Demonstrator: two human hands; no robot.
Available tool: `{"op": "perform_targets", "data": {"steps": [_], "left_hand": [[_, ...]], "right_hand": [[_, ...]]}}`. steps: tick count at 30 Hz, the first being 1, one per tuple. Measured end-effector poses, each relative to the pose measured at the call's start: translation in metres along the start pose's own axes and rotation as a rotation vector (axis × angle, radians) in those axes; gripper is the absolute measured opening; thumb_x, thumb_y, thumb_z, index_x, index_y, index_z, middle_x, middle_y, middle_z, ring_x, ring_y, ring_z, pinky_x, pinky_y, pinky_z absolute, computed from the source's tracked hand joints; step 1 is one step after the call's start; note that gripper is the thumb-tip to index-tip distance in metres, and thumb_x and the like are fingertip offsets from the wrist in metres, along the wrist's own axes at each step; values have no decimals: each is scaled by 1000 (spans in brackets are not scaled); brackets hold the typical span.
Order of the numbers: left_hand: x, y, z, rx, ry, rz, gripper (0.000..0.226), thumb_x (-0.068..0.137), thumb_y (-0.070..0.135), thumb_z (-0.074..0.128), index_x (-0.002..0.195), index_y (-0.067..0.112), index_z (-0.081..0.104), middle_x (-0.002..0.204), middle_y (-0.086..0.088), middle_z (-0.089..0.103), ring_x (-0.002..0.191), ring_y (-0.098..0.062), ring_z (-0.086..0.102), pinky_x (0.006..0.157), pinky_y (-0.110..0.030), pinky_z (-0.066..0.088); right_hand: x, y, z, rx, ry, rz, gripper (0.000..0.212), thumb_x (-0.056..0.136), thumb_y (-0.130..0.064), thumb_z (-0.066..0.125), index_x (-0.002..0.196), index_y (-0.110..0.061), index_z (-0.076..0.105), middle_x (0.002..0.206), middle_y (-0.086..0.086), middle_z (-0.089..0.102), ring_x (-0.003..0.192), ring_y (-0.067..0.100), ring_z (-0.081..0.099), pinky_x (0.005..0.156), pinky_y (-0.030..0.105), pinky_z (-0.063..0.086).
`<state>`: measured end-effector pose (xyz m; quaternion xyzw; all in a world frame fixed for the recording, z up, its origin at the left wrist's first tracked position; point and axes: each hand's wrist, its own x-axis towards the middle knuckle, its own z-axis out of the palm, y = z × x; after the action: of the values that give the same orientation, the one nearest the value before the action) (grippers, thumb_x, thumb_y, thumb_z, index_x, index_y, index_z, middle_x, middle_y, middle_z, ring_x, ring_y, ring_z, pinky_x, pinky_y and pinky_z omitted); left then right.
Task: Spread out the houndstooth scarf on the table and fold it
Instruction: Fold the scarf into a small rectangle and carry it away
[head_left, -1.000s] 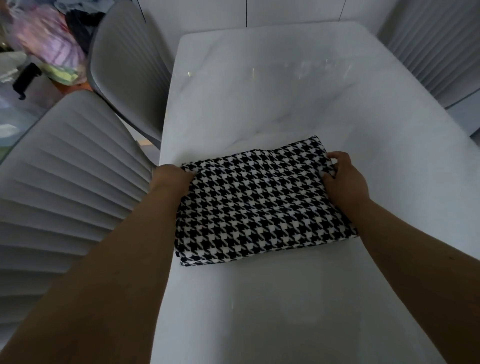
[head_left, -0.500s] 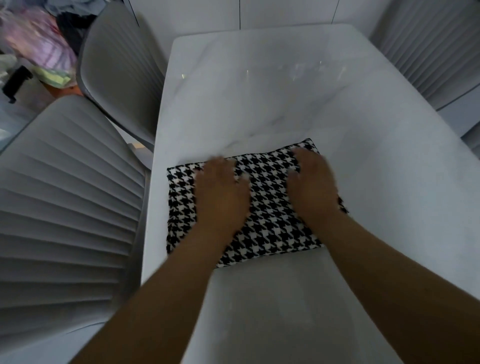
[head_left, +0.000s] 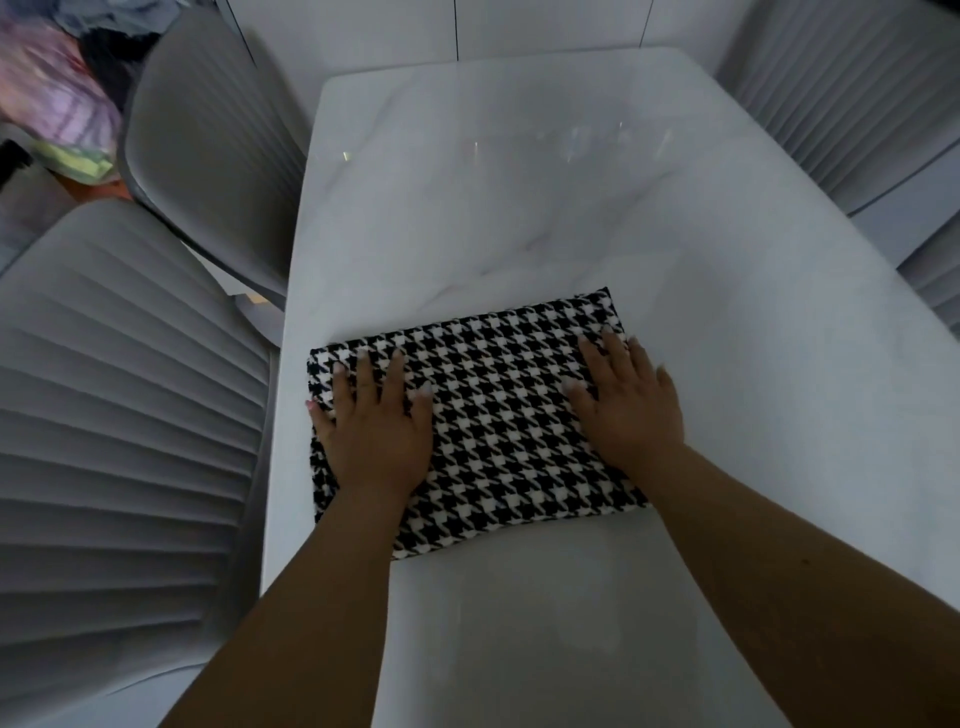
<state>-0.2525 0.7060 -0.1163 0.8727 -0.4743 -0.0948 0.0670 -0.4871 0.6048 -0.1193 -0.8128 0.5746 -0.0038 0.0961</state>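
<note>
My left hand (head_left: 371, 434) and right hand (head_left: 631, 410) lay flat, fingers straight and spread, palms down on the houndstooth scarf (head_left: 498, 410), which sat as a compact folded rectangle at the centre of the frame, near the left edge of the pale marble table (head_left: 519, 208). Neither hand gripped the cloth; both simply pressed on it. The rectangle's long axis ran from the lower left toward the upper right of the frame, slightly tilted, with my left hand covering its left end, where the little finger reached just past the cloth's border, and my right hand covering its right end, fingertips close to the upper right corner. A bare strip of pattern showed between the two hands. Both hands sat equally on the cloth, so any further fold, by my judgement, would carry one short end across that long axis toward the other, and either hand was placed to lead it. The folding looked largely done, with smoothing under way. Grey ribbed chairs (head_left: 130, 415) stood at the left of the frame.
</note>
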Motion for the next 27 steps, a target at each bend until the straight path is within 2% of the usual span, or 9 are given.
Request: {"op": "perform_targets", "data": {"steps": [2,7,10,12,15,17,19,22,27], "left_hand": [[2,-1,0,-27,1,-9,61,95,61,12,152,39,8,162,1,2,149,-22,-7,118,-53,-7],[7,-8,-5,-82,-24,56,60,99,53,20,153,31,12,162,0,4,149,-19,-5,119,-48,-5],[1,-21,-6,-137,-4,58,58,100,47,28,153,26,18,162,-4,9,149,-22,1,119,-46,1],[-12,-31,-7,-210,61,-60,58,98,46,33,150,22,26,158,-11,22,146,-29,14,118,-49,14],[-42,-29,-12,-208,133,-321,57,95,45,39,144,15,36,138,-24,43,128,-41,37,105,-51,33],[-60,-22,-14,-188,126,-333,57,96,43,40,143,12,36,133,-27,46,123,-42,39,102,-51,35],[-72,-17,-13,-252,118,-331,59,95,43,42,142,9,34,131,-27,46,122,-42,39,101,-53,36],[-90,-10,-11,-298,82,-418,60,93,47,43,132,1,38,125,-29,51,116,-44,47,95,-53,41],[-118,19,-15,-339,-4,-512,63,94,55,36,120,-2,42,115,-26,60,101,-41,59,74,-42,43]], "right_hand": [[1,1,-1,35,-11,11,76,82,-69,-6,151,-36,1,161,-6,-4,148,21,0,118,50,11],[6,0,-5,35,-53,8,63,94,-61,10,151,-35,-1,161,-4,-4,148,23,2,118,49,9],[-2,3,-14,50,-81,35,60,97,-56,15,151,-36,-2,161,1,-4,147,26,6,118,46,12],[-13,4,-19,35,-88,88,59,98,-53,17,151,-35,-2,160,10,3,144,29,13,115,44,17],[-38,5,-18,20,-15,138,58,99,-48,21,152,-32,3,142,18,33,126,31,33,104,40,29],[-54,9,-15,55,18,138,58,99,-48,23,152,-32,5,131,18,43,116,30,39,98,38,34],[-68,16,-13,86,22,141,58,99,-48,23,152,-32,6,127,18,47,113,30,42,95,37,37],[-87,30,-12,158,16,172,59,99,-49,25,152,-32,8,123,17,49,110,30,45,93,37,38],[-114,57,-16,310,19,233,62,96,-51,33,151,-35,10,119,16,51,107,30,48,90,37,42]]}}
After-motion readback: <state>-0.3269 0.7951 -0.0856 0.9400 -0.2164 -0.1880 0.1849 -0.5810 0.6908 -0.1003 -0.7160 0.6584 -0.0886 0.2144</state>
